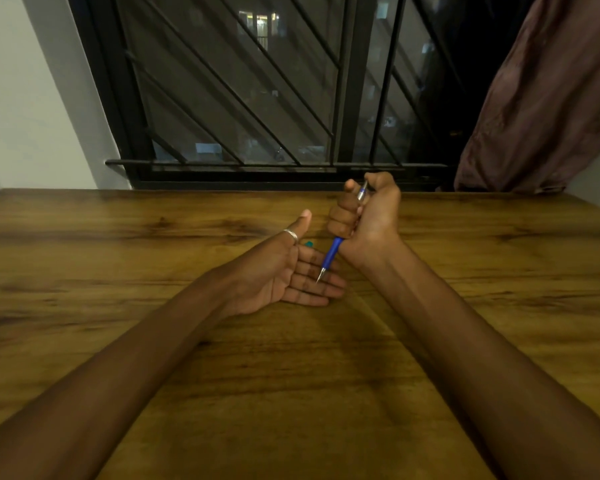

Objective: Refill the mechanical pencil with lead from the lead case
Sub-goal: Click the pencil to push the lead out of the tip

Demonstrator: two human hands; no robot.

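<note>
"One mechanical pencil (333, 252), then. Where is it?"

"In the right hand (364, 216), gripped in a fist. All the fingers are curled round the barrel, and the blue lower part sticks out beneath the fist. The silvery upper part shows between the thumb and the forefinger."

"Which way does it point?"

"It points down and towards the left hand (284, 275). The metal tip (320, 277) is over that hand's fingers, but I cannot tell whether it touches them."

"And the left hand itself?"

"It is spread open with the palm turned up. The fingers lie straight and together, the thumb is raised, and it holds nothing. A silver ring (291, 234) sits on the thumb. The back of the hand rests on the wooden table (291, 375)."

"Is the lead case there?"

"A small teal thing (308, 243) peeks out just beyond the left fingers, between the two hands. Most of it is hidden, so I cannot tell what it is."

"What is farther out?"

"Past both hands there is a dark barred window (243, 98). A brownish curtain (541, 98) hangs beyond the right hand."
</note>
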